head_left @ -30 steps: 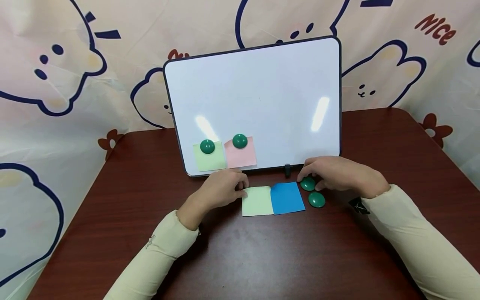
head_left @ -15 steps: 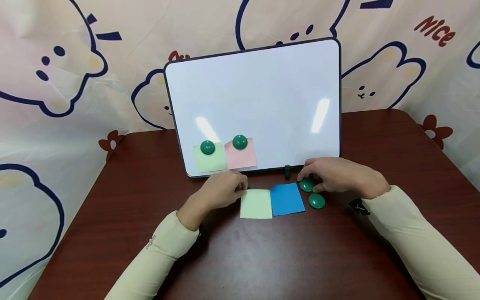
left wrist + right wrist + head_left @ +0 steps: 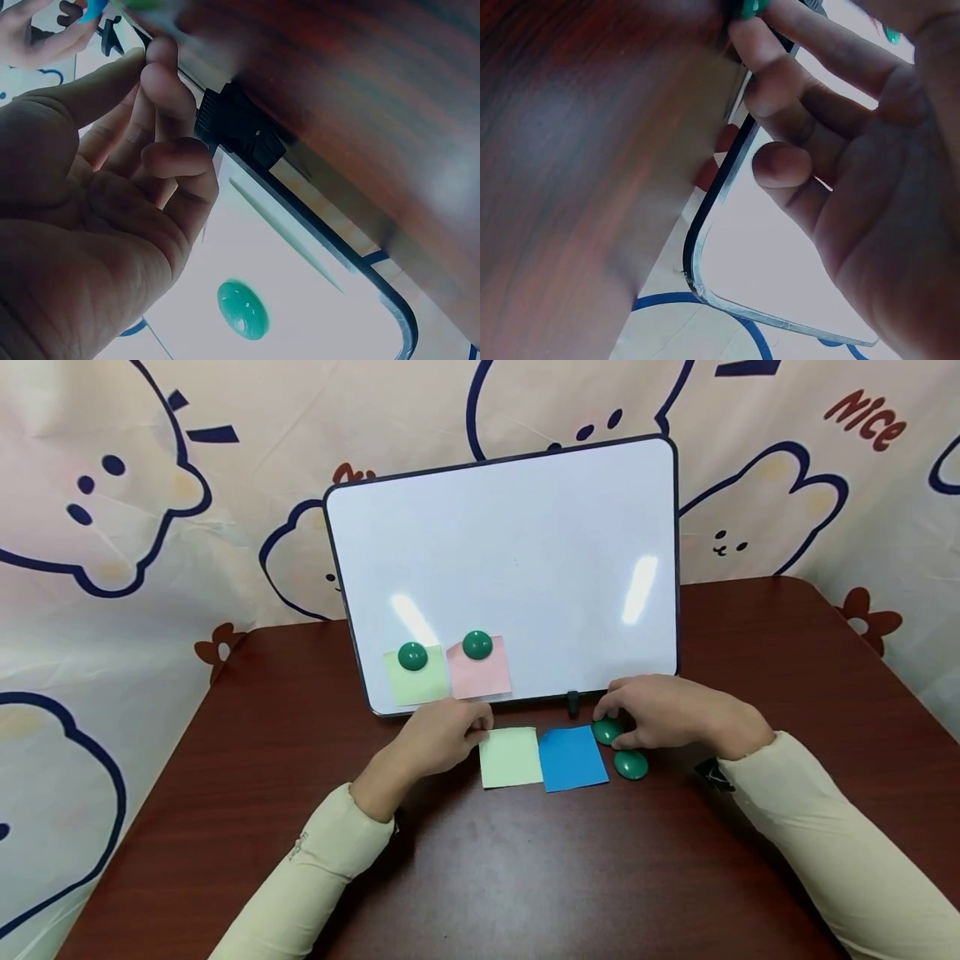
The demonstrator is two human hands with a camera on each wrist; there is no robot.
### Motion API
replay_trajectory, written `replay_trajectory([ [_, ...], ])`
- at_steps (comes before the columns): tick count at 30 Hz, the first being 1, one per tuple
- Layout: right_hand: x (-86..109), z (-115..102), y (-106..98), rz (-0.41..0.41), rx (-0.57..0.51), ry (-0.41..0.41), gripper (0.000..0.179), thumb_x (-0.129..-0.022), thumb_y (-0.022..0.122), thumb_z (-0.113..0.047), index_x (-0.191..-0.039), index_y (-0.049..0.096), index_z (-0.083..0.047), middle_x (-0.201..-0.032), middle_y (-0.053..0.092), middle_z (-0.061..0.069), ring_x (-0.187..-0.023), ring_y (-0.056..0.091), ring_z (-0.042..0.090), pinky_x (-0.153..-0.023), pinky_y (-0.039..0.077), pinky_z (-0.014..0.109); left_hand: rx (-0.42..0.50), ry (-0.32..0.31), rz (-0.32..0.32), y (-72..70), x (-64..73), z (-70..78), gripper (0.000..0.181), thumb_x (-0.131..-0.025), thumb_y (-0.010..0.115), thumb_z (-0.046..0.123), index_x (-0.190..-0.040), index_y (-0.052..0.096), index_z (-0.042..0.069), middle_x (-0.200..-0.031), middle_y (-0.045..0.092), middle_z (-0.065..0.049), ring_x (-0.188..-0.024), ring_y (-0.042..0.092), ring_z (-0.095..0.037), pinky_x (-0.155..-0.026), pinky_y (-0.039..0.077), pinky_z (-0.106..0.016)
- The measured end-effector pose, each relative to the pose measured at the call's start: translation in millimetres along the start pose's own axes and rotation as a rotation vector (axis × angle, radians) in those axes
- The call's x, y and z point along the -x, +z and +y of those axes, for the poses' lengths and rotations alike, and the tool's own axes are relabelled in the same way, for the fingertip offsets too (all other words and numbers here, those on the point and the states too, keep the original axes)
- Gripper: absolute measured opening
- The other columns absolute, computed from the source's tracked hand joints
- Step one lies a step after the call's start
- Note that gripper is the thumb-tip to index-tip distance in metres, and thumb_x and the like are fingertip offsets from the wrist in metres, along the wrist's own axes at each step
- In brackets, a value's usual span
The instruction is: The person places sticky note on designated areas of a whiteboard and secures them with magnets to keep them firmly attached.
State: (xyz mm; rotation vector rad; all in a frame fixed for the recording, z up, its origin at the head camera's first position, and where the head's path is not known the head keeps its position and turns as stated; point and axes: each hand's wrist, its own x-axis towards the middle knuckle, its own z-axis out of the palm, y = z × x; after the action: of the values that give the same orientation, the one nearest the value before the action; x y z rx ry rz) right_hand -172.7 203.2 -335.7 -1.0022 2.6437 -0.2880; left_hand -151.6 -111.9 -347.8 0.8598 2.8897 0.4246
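Observation:
In the head view, my left hand (image 3: 438, 737) pinches the upper left corner of a light green sticky note (image 3: 511, 759) between thumb and forefinger. A blue sticky note (image 3: 573, 760) lies just right of it, their edges almost meeting. My right hand (image 3: 663, 714) grips a round green magnet (image 3: 606, 732) between thumb and fingers at the blue note's right edge. Below those fingertips, a second green magnet (image 3: 632, 765) rests on the table. In the right wrist view, only a bit of green magnet (image 3: 751, 7) shows past the fingertips.
Behind both hands a black-framed whiteboard (image 3: 517, 560) leans upright. On its lower left, magnets hold another green note (image 3: 417, 687) and a pink note (image 3: 480, 675). A small black clip (image 3: 573, 703) sits at its bottom edge. The dark wooden table (image 3: 510, 877) extends toward me.
The light green note dips toward me, then rises back, and a narrow gap opens beside the blue note. The gripped magnet slides slightly left with the right hand.

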Motion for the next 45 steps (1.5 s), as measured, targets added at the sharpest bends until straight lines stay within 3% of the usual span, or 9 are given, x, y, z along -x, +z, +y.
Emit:
replay_trajectory([
  [6, 1.0, 0, -3, 0.058, 0.023, 0.031, 0.035, -0.083, 0.078, -0.026, -0.116, 0.072, -0.016, -0.106, 0.063, -0.003, -0.090, 0.058, 0.014, -0.077, 0.053, 0.032, 0.019, -0.005, 0.045, 1.3, -0.8, 0.5, 0.008, -0.094, 0.067, 0.009, -0.096, 0.071, 0.015, -0.092, 0.072, 0.002, -0.083, 0.064, -0.014, -0.075, 0.055, -0.032],
  [15, 3.2, 3, -7, 0.174, 0.029, 0.001, 0.035, -0.081, 0.080, -0.028, -0.115, 0.072, -0.021, -0.103, 0.063, -0.005, -0.087, 0.058, 0.012, -0.077, 0.053, 0.031, -0.002, -0.048, 0.145, -2.1, -1.2, 0.3, 0.015, -0.091, 0.065, 0.003, -0.083, 0.067, 0.016, -0.077, 0.062, 0.004, -0.070, 0.052, -0.012, -0.064, 0.045, -0.027],
  [20, 3.6, 5, -7, 0.201, 0.040, 0.003, 0.036, -0.082, 0.080, -0.030, -0.115, 0.072, -0.022, -0.099, 0.063, -0.006, -0.087, 0.058, 0.012, -0.075, 0.052, 0.031, 0.020, -0.061, 0.193, -3.0, -0.9, 1.2, 0.010, -0.092, 0.067, 0.007, -0.087, 0.070, 0.015, -0.078, 0.066, 0.004, -0.069, 0.055, -0.011, -0.064, 0.047, -0.028],
  [27, 7.5, 15, 4, 0.356, 0.155, -0.071, 0.038, -0.083, 0.078, -0.036, -0.118, 0.070, -0.023, -0.102, 0.066, -0.005, -0.086, 0.058, 0.011, -0.075, 0.056, 0.034, 0.037, -0.079, 0.253, -1.3, -2.7, 4.7, 0.005, -0.094, 0.068, 0.013, -0.093, 0.072, 0.016, -0.085, 0.070, 0.003, -0.073, 0.060, -0.012, -0.066, 0.050, -0.031],
  [33, 13.0, 18, 7, 0.450, 0.218, -0.140, 0.038, -0.081, 0.080, -0.032, -0.115, 0.071, -0.021, -0.099, 0.066, -0.004, -0.080, 0.057, 0.008, -0.070, 0.057, 0.032, 0.084, -0.083, 0.333, -1.6, -3.7, 5.0, 0.004, -0.092, 0.071, 0.014, -0.095, 0.074, 0.014, -0.090, 0.072, 0.001, -0.077, 0.065, -0.014, -0.070, 0.053, -0.032],
  [40, 14.2, 13, 12, 0.459, 0.256, -0.182, 0.042, -0.078, 0.083, -0.033, -0.116, 0.071, -0.018, -0.098, 0.066, -0.002, -0.079, 0.058, 0.010, -0.068, 0.057, 0.031, 0.131, -0.070, 0.458, -2.5, -6.2, 1.9, 0.003, -0.089, 0.074, 0.011, -0.091, 0.076, 0.009, -0.084, 0.069, -0.003, -0.071, 0.060, -0.016, -0.065, 0.050, -0.030],
  [45, 13.8, 12, 15, 0.470, 0.254, -0.195, 0.043, -0.079, 0.082, -0.035, -0.117, 0.071, -0.019, -0.098, 0.066, -0.003, -0.079, 0.057, 0.010, -0.067, 0.055, 0.029, 0.163, -0.052, 0.519, -3.1, -10.3, 4.3, 0.004, -0.089, 0.073, 0.009, -0.093, 0.074, 0.008, -0.087, 0.072, -0.006, -0.073, 0.064, -0.018, -0.067, 0.053, -0.032],
])
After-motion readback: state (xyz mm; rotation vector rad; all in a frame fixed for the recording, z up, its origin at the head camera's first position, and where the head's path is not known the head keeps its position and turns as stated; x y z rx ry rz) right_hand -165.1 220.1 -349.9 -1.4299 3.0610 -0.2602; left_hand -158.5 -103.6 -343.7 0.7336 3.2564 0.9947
